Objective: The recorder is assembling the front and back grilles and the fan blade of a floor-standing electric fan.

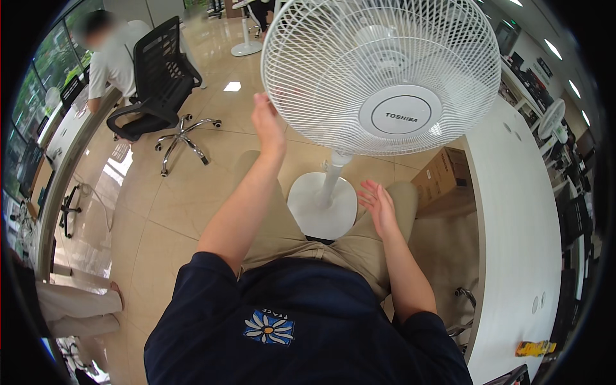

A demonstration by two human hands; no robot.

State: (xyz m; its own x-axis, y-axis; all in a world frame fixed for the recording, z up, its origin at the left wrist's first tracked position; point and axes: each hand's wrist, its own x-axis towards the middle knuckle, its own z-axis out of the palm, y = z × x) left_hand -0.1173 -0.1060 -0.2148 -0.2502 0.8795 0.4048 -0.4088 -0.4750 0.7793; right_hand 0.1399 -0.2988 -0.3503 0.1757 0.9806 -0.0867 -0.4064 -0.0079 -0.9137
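A white pedestal fan (399, 110) stands upright right in front of me, its round wire grille filling the upper middle of the view. Its pole runs down to a round white base (308, 208) on the floor between my legs. My left hand (268, 125) is raised at the left rim of the grille; its fingertips are partly behind the wires, and whether they grip the rim is hidden. Low on the right of the pole, my right hand (378, 204) hangs over my thigh with fingers apart and nothing in it.
A long white desk (513, 212) runs along my right, with a yellow packet (535, 348) on it. A cardboard box (443, 179) sits on the floor beside that desk. At the left are a black office chair (157, 83) and a seated person (119, 61); another person's legs (77, 308) show lower left.
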